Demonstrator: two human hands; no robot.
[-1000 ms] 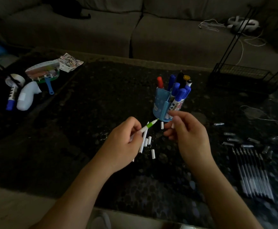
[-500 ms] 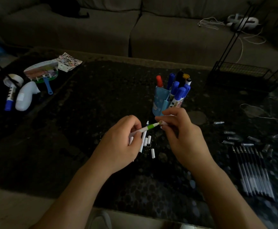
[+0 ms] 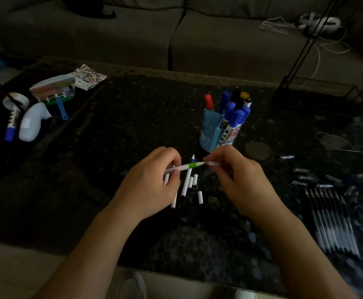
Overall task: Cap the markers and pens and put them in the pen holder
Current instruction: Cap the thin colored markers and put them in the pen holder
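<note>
Head view: a white pen with a green band is gripped in the curled fingers of the left hand, just in front of the blue pen holder on the dark counter. A white cap is pinched by the right hand at the pen's tip. Loose white pens and caps are seen lying beneath, in front of the holder.

The room is dim, and my dark table swallows most detail. My left hand and right hand catch the most light, mid-frame. Pens at lower right smear with blur, and the sofa bows toward the upper edges.
</note>
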